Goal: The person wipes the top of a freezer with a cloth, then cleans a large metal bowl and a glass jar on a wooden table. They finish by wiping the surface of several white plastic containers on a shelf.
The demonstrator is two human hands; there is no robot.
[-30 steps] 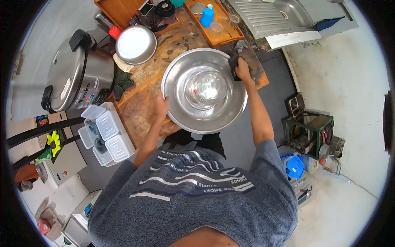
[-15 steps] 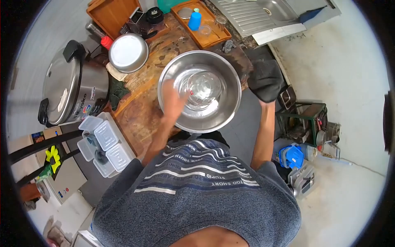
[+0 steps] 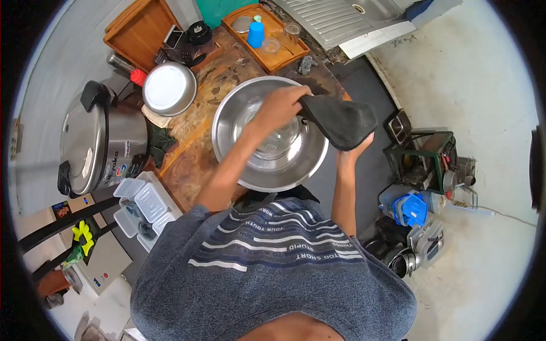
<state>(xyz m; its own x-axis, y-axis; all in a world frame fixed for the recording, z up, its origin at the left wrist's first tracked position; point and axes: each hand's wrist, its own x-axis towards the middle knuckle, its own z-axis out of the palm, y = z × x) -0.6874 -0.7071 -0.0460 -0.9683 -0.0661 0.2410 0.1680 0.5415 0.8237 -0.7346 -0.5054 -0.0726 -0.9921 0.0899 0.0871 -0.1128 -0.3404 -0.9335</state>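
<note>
A piece of black cloth (image 3: 344,125) is stretched between my two hands, above the right side of a large steel basin (image 3: 316,156). My left hand (image 3: 284,105) reaches across the basin and pinches the cloth's left corner. Lower right, the fingers of my right hand (image 3: 358,150) are closed on the cloth's near edge and partly hidden behind it. Inside the basin sits a clear, round, see-through vessel (image 3: 267,149), partly covered by my left arm. The basin rests at the wooden table's near edge, against my body.
Left of the basin are an upturned steel bowl (image 3: 169,90), a big rice cooker (image 3: 122,153) and plastic boxes (image 3: 151,199). A wooden tray (image 3: 290,54) with a blue cup (image 3: 256,35) stands behind, near a sink (image 3: 369,11). A green-framed stove (image 3: 426,159) is at right.
My left hand has moved from over the basin up and right onto the cloth. My right hand has brought the cloth leftward to the basin's right rim. The whole view has shifted slightly.
</note>
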